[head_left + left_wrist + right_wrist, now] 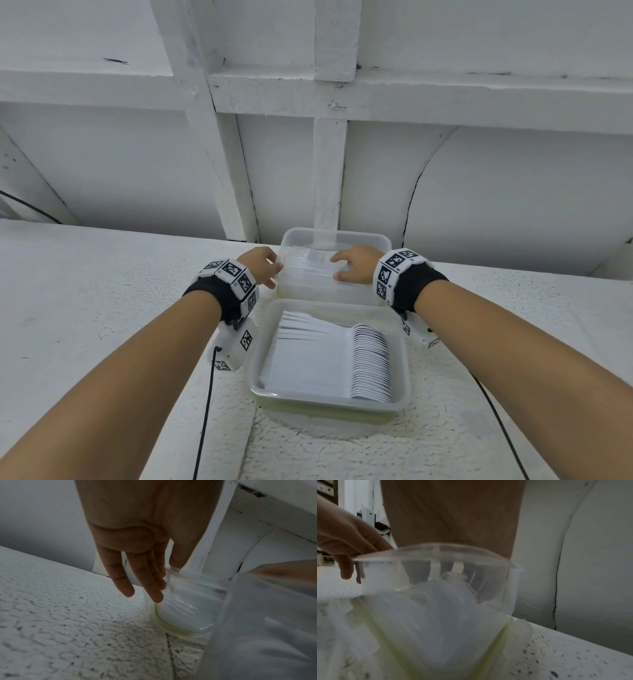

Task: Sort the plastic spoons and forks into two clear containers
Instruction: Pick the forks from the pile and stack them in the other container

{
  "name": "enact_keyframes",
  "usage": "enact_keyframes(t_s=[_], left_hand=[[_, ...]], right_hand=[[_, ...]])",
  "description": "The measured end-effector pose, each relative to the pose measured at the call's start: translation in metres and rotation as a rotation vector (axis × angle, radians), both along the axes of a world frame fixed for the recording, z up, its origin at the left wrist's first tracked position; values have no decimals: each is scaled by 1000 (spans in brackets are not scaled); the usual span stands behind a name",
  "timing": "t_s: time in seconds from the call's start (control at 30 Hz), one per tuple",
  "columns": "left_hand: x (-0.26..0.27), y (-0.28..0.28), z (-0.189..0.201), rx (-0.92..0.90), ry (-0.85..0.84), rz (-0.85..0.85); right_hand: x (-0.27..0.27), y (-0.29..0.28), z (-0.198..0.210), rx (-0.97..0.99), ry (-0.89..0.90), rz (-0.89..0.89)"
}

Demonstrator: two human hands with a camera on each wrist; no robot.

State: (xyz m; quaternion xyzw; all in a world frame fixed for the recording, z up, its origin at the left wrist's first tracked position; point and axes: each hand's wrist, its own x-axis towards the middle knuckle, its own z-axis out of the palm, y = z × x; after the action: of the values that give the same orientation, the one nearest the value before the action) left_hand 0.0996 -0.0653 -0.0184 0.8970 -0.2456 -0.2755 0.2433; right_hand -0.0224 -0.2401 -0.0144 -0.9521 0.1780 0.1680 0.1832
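1. Two clear containers stand on the white textured ledge (102, 291), one behind the other and just about touching. The near container (404, 363) holds a neat row of white spoons (371, 363), bowls to the right and handles to the left, nested so they lie flat.
2. The far container (383, 240) holds clear plastic pieces (308, 260), probably the forks; they are too transparent in every view to confirm tines.
3. The left hand (262, 265) is at the far container's left wall. The left wrist view shows its fingers (150, 582) straight against the outside and the thumb at the rim: a loose steadying hold, so the light container does not slide.
4. The right hand (354, 263) reaches over the right rim, its fingers down inside on the clear pieces. Whether they press the stack or pinch a piece, I cannot tell.
5. Judgement: no loose cutlery lies on the ledge, so sorting appears nearly complete and the hands seem to be tidying the far stack.
6. Risk: the thin container may tip or skid if pressed off-centre.
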Motion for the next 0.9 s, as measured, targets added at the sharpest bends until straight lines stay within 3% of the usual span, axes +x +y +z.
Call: enact_keyframes(t_s=[0.9], left_hand=[[2, -2, -3, -15, 13, 23]], right_hand=[[-7, -1, 2, 37, -128, 16]])
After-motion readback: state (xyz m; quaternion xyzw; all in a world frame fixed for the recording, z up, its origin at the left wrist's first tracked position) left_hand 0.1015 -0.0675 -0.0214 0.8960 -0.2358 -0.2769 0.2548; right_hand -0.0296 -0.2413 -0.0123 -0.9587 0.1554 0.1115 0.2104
